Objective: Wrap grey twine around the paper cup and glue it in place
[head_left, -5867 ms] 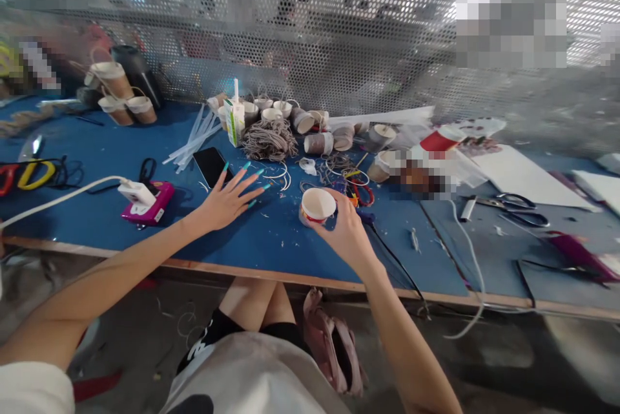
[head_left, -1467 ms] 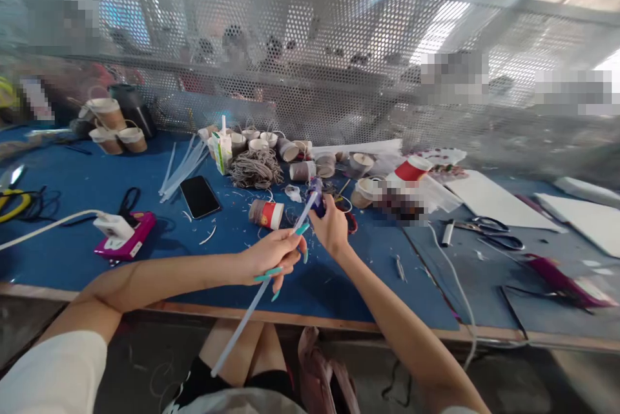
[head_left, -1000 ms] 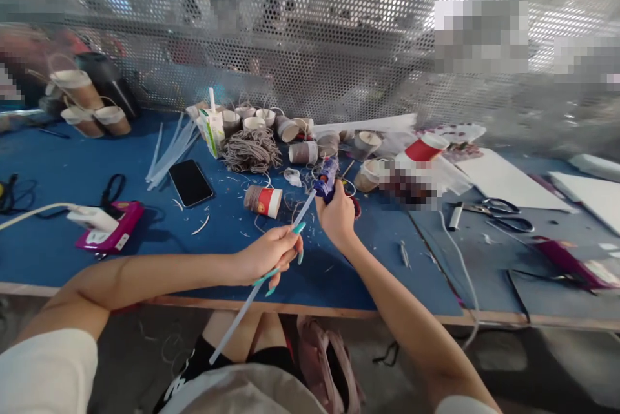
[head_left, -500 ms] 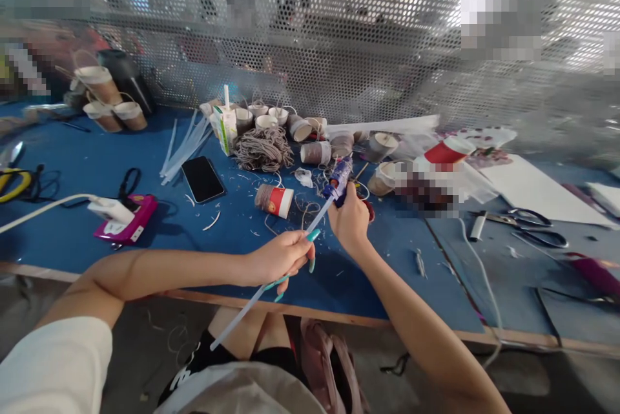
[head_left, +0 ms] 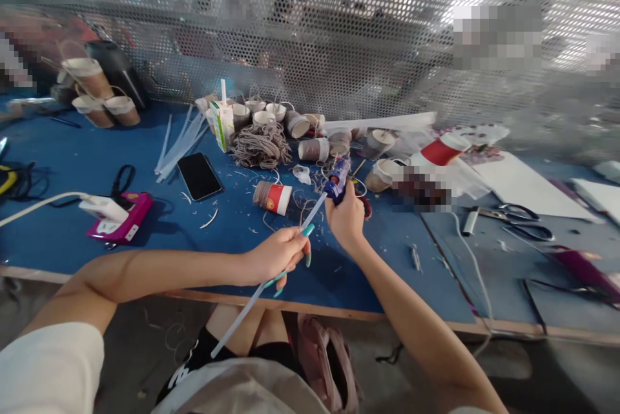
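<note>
My right hand [head_left: 346,214] is closed round a blue hot glue gun [head_left: 339,176], held above the blue table. A long translucent glue stick [head_left: 236,325] runs from the back of the gun down towards my lap. My left hand [head_left: 281,258] pinches that stick partway along, its fingers wrapped round it. Just beyond my left hand lies a paper cup [head_left: 272,197] on its side, red and white with grey cord wound round part of it. Loose cord and white scraps lie about the gun, whose nozzle is hard to make out.
A bundle of grey cord [head_left: 261,146] and several cord-wrapped cups lie at the back, beside a drink carton [head_left: 223,126]. Spare glue sticks [head_left: 180,146], a phone [head_left: 199,176] and a magenta power strip [head_left: 121,219] are on the left. Scissors [head_left: 526,220] lie at right.
The view has shifted slightly, so the table's things sit a little further left. Both hands keep the same hold on the glue gun and glue stick.
</note>
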